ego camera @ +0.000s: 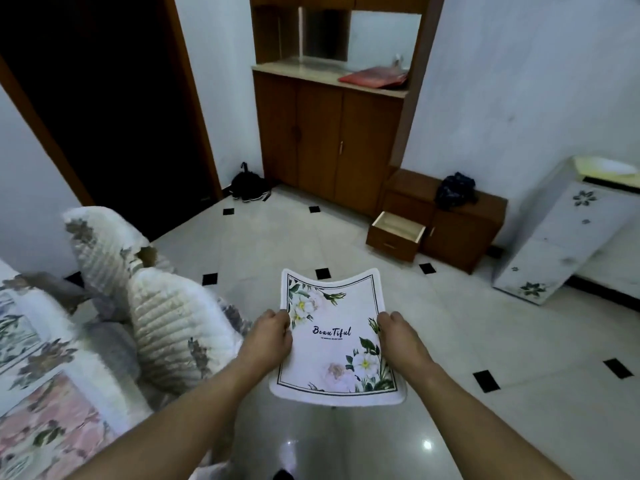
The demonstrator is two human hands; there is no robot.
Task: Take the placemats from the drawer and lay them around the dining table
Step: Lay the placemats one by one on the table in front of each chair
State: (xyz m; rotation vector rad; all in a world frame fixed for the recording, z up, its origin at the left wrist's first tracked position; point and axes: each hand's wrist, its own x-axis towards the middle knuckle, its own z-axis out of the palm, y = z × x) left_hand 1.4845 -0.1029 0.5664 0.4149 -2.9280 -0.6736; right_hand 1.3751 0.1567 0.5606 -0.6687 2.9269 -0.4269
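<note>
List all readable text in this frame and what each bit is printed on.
"BeauTiful" in dark script, at the middle of the floral placemat held by the left hand and the right hand.
A small line of print just under that word on the placemat: too small and blurred to read.
No other text shows; the white cabinet at right carries only flower motifs.

Open drawer (398,235) beyond the placemat (334,336); chairs (166,323) left.
</note>
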